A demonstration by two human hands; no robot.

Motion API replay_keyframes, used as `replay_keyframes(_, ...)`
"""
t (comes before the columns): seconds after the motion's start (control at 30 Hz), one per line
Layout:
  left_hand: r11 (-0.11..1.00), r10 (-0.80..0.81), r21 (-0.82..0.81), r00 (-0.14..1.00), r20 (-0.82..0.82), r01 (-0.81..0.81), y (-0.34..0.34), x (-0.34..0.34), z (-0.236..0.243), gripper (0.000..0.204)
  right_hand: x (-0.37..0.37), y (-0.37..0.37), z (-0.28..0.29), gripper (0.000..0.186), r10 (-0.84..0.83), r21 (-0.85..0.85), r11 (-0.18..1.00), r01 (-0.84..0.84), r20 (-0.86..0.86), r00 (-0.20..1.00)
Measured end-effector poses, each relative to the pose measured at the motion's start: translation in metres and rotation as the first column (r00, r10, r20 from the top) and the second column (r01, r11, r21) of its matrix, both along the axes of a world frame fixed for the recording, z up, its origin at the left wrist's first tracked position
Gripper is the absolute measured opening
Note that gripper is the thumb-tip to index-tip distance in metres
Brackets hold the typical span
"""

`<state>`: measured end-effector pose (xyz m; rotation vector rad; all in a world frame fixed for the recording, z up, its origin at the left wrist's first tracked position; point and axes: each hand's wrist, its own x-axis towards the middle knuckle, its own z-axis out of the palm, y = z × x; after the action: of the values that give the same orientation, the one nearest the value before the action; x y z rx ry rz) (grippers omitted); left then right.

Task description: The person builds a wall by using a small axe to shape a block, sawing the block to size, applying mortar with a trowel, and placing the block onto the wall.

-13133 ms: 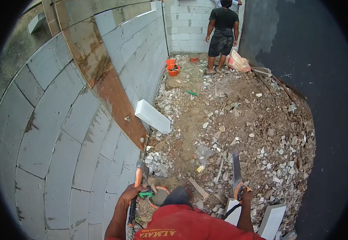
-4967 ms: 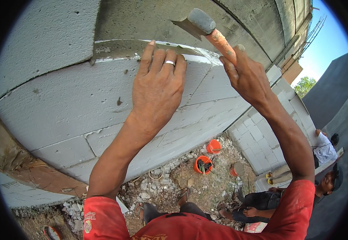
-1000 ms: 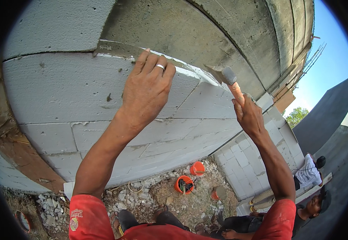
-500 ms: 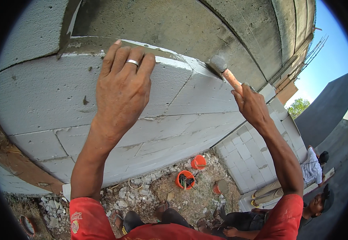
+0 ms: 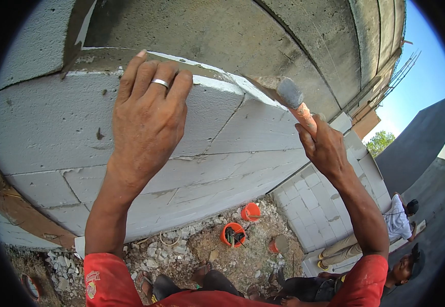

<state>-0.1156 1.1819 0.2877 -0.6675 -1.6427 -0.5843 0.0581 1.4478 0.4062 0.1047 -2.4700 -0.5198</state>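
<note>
My left hand (image 5: 150,115), with a silver ring, lies on the face of a light grey aerated block (image 5: 212,110), fingertips over its white top edge. Its fingers are stretched and slightly apart. In my right hand (image 5: 327,148) is a hammer (image 5: 290,94), gripped by its worn, orange-brown handle. The dark, rounded head is up by the wall's top edge, to the right of the left hand; whether it touches the blocks I cannot tell. Grey mortar (image 5: 107,60) shows along the ledge behind the left fingers.
Behind the block wall rises a rough concrete surface (image 5: 192,30). Below are rubble (image 5: 156,261), an orange bucket (image 5: 234,225) with tools and a smaller orange bucket (image 5: 251,211). Two people are at lower right, one in a white shirt (image 5: 397,217). A lower block wall (image 5: 317,204) stands at right.
The hammer head has swung back from the block edge, rightward and toward me, and its side shows more. My left hand keeps its place on the block while the view shifts slightly.
</note>
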Motion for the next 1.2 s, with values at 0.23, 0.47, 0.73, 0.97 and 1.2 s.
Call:
replay_keyframes(0.23, 1.0, -0.011, -0.017, 0.999, 0.048, 0.012, 0.0, -0.002, 0.0, 0.028, 0.001, 0.0, -0.002, 0.027, -0.063, -0.043, 0.997, 0.063, -0.006, 0.998)
replay_keyframes(0.47, 1.0, 0.019, 0.006, 1.0, 0.021, -0.019, 0.002, 0.0, 0.001, 0.025, 0.009, -0.007, 0.001, 0.029, -0.163, -0.105, 0.981, 0.164, 0.022, 0.986)
replay_keyframes(0.73, 1.0, 0.009, 0.018, 1.0, -0.002, -0.009, 0.004, -0.001, 0.003, 0.021, 0.008, 0.001, -0.001, 0.031, -0.195, -0.12, 0.973, 0.199, 0.042, 0.98)
replay_keyframes(0.97, 0.999, -0.017, 0.041, 1.0, -0.007, 0.017, 0.004, 0.0, 0.001, 0.019, 0.0, 0.018, 0.004, 0.03, -0.315, -0.035, 0.946, 0.321, 0.113, 0.942)
replay_keyframes(1.2, 1.0, -0.008, 0.019, 0.999, 0.052, 0.007, -0.004, -0.003, 0.001, 0.029, 0.004, 0.01, -0.003, 0.031, -0.197, 0.069, 0.979, 0.193, 0.068, 0.978)
